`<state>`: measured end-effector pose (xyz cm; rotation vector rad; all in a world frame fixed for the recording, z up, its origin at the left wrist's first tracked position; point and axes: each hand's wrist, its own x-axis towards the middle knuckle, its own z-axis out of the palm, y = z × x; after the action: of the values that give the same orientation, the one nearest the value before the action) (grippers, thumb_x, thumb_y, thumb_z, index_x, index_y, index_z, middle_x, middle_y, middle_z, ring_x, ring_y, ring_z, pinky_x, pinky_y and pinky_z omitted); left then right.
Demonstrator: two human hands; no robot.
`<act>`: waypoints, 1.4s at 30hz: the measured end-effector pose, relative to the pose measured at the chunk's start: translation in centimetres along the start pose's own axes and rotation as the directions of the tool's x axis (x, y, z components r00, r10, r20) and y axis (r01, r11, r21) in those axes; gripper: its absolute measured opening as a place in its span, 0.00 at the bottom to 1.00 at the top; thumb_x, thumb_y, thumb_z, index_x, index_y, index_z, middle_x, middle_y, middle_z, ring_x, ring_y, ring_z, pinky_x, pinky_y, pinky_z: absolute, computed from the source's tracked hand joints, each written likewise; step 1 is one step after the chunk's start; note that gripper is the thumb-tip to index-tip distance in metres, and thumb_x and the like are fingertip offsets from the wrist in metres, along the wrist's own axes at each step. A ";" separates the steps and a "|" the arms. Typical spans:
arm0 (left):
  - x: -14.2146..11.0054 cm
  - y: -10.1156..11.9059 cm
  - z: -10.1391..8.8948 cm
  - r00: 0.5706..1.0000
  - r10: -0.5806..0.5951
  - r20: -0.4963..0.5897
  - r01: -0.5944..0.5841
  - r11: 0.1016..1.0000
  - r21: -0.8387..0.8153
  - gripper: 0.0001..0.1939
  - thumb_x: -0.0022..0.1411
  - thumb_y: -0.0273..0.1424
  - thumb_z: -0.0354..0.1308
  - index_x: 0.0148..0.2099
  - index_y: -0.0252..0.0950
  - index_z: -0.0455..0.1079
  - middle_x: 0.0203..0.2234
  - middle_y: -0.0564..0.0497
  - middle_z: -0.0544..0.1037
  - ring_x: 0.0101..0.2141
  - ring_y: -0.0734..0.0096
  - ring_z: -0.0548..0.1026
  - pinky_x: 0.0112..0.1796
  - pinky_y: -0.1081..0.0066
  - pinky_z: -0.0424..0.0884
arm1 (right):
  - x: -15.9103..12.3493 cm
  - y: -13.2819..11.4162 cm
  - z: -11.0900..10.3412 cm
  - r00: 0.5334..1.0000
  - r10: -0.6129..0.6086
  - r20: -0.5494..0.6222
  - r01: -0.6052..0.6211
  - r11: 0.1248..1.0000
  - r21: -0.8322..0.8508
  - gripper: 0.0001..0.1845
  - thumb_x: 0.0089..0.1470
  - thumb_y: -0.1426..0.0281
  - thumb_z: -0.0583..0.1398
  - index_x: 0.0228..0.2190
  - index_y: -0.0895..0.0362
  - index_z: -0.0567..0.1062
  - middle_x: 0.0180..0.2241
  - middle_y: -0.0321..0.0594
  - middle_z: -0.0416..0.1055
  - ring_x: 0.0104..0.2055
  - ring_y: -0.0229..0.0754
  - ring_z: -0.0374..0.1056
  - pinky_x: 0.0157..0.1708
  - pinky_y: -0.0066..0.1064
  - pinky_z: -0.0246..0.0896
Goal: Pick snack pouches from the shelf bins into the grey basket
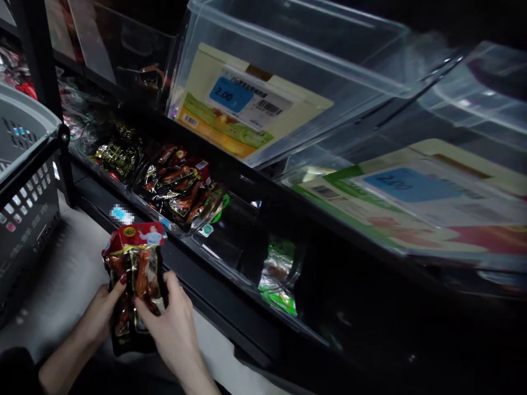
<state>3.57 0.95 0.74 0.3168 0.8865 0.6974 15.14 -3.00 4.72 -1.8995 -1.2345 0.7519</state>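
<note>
"Is the held packet (139, 269) looking glossy?"
"Yes, its plastic film is gleaming; the central bin (317, 74) is showing smooth, clear plastic."
"How is the basket (35, 211) looking?"
"Its plastic is looking fairly matt; the green-and-silver sachet (280, 271) is shining like foil."

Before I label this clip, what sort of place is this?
Probably a shop's food aisle: price labels reading 2.00 on clear bins, glossy food packets in a shelf tray, and a grey basket at the left.

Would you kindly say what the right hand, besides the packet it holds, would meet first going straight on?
Beyond the packet, the right hand would probably meet the black shelf edge first, though depth is unclear.
</note>
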 end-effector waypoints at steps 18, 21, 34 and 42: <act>-0.6 1.3 -0.5 0.977 -0.211 0.031 0.212 0.948 -0.237 0.13 0.57 0.36 0.53 0.37 0.31 0.73 0.25 0.47 0.80 0.28 0.64 0.78 0.40 0.62 0.71 | 3.2 4.3 -0.8 0.965 -0.026 0.259 -0.066 0.939 0.337 0.11 0.43 0.72 0.57 0.33 0.58 0.72 0.31 0.38 0.72 0.35 0.43 0.66 0.37 0.34 0.61; -0.7 1.2 -0.4 0.978 -0.203 0.057 0.211 0.943 -0.258 0.14 0.58 0.36 0.52 0.38 0.31 0.73 0.24 0.47 0.80 0.30 0.63 0.78 0.39 0.63 0.71 | 3.0 4.0 -1.1 0.949 -0.066 0.309 -0.080 0.895 0.439 0.15 0.46 0.71 0.55 0.39 0.56 0.70 0.37 0.39 0.71 0.42 0.44 0.65 0.42 0.35 0.59; -0.6 0.8 -0.7 0.985 -0.164 0.045 0.168 0.983 -0.079 0.12 0.58 0.34 0.52 0.39 0.32 0.72 0.28 0.46 0.80 0.32 0.65 0.77 0.33 0.70 0.72 | 2.8 3.0 0.0 0.901 -0.189 0.390 0.021 0.919 0.395 0.36 0.31 0.80 0.64 0.46 0.56 0.63 0.46 0.40 0.67 0.47 0.45 0.63 0.47 0.36 0.57; -1.1 1.6 -0.9 0.993 0.006 0.117 -0.050 0.921 0.385 0.17 0.51 0.41 0.58 0.35 0.32 0.75 0.26 0.48 0.79 0.31 0.65 0.74 0.37 0.71 0.67 | 2.9 4.1 1.6 0.893 -0.226 0.389 -0.005 0.860 0.510 0.28 0.37 0.80 0.61 0.44 0.55 0.67 0.42 0.39 0.70 0.43 0.45 0.66 0.46 0.37 0.60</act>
<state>1.68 1.36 1.65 0.7189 0.9101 0.5198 17.00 -0.96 0.17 -1.2518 -1.2419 1.3429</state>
